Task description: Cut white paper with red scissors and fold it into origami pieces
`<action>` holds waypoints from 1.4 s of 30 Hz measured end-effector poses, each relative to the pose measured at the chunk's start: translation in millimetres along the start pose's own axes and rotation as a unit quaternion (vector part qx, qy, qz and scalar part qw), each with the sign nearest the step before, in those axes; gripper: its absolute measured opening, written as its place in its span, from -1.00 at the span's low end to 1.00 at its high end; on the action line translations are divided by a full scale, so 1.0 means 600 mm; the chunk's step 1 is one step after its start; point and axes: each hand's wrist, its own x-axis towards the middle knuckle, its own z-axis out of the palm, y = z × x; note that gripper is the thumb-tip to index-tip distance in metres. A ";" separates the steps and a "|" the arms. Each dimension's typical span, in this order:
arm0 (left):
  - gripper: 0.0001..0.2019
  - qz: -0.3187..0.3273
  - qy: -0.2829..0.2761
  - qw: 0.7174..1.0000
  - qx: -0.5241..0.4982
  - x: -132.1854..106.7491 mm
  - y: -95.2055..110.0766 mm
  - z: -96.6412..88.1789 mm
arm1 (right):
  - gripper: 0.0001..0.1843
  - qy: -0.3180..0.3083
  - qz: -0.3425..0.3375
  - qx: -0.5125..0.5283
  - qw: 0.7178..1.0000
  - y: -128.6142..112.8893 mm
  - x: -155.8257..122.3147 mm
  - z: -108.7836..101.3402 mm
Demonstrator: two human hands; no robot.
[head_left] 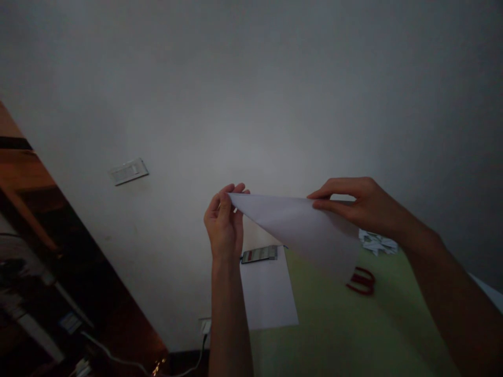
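A white sheet of paper (302, 225), folded to a sharp point at its left end, is held up in the air above the table. My left hand (226, 220) pinches that pointed corner between thumb and fingers. Along the top edge, farther right, my right hand (346, 201) grips the paper between its thumb and index finger. The sheet hangs down in a triangle, its lower part tapering toward the red-handled scissors (362, 281). The blades of the scissors are hidden or too dark to make out.
A green table (314, 314) bears a flat white sheet (269, 301), with a phone (259, 254) at its far end. Folded white paper pieces (378, 243) lie at the back right. A wall switch plate (129, 172), a plugged-in charger (205, 326) and dark wooden furniture (31, 193) are on the left.
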 end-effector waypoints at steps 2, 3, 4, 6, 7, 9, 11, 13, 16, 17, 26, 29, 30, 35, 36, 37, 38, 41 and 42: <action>-0.67 -0.001 -0.002 1.000 -0.008 0.001 -0.001 -0.002 | -0.85 0.001 0.003 0.002 1.000 0.001 0.000 0.000; -0.68 0.000 -0.001 1.000 -0.008 0.001 -0.002 -0.003 | -0.85 0.002 0.005 0.003 1.000 0.001 0.000 0.000; -0.69 0.004 0.001 1.000 -0.007 0.002 -0.003 -0.004 | -0.85 0.004 0.006 0.004 1.000 0.000 0.000 0.000; -0.69 0.013 0.005 1.000 0.000 0.003 -0.004 -0.006 | -0.85 0.006 0.008 0.005 1.000 -0.001 0.000 -0.001; -0.69 0.015 0.007 1.000 0.004 0.004 -0.005 -0.006 | -0.84 0.007 0.008 0.004 1.000 -0.002 0.000 -0.001; -0.69 0.017 0.011 1.000 0.009 0.004 -0.005 -0.007 | -0.83 0.007 0.011 0.001 1.000 -0.003 0.000 -0.001; -0.69 0.018 0.013 1.000 0.012 0.004 -0.004 -0.007 | -0.82 0.009 0.013 0.000 1.000 -0.003 0.000 -0.001; -0.70 0.021 0.013 1.000 0.014 0.003 -0.003 -0.006 | -0.82 0.010 0.014 0.002 1.000 -0.004 0.000 -0.001; -0.72 0.022 0.013 1.000 0.006 0.003 -0.002 -0.005 | -0.80 0.005 0.020 0.001 1.000 -0.006 0.000 -0.002; -0.73 0.022 0.013 1.000 0.001 0.003 -0.002 -0.005 | -0.80 0.003 0.022 -0.001 1.000 -0.007 0.000 -0.002; -0.79 0.037 0.036 0.999 0.002 0.005 -0.003 -0.006 | -0.79 -0.006 0.029 -0.001 1.000 -0.012 0.001 -0.004; -0.81 0.031 0.046 0.998 -0.004 0.005 -0.004 -0.008 | -0.80 -0.012 0.036 0.003 0.999 -0.010 0.000 -0.004; -0.82 0.030 0.048 0.998 -0.002 0.006 -0.004 -0.009 | -0.80 -0.012 0.039 0.004 0.999 -0.009 0.000 -0.004; -0.86 0.033 0.062 0.998 0.002 0.010 -0.006 -0.017 | -0.80 -0.007 0.041 -0.003 0.999 0.000 -0.002 -0.004; -0.86 0.033 0.063 0.998 0.000 0.011 -0.006 -0.018 | -0.80 -0.006 0.041 -0.002 0.999 0.001 -0.002 -0.004; -0.86 0.033 0.062 0.998 0.000 0.011 -0.005 -0.019 | -0.81 -0.005 0.041 0.001 0.999 0.002 -0.002 -0.004; -0.86 0.032 0.060 0.998 -0.001 0.011 -0.005 -0.019 | -0.81 -0.004 0.041 0.005 0.999 0.003 -0.002 -0.004; -0.83 0.026 0.046 0.999 -0.004 0.010 -0.005 -0.018 | -0.84 0.000 0.041 0.006 0.999 0.005 -0.004 -0.004; -0.82 0.021 0.038 0.999 -0.004 0.009 -0.005 -0.018 | -0.84 0.003 0.042 0.003 0.999 0.006 -0.004 -0.004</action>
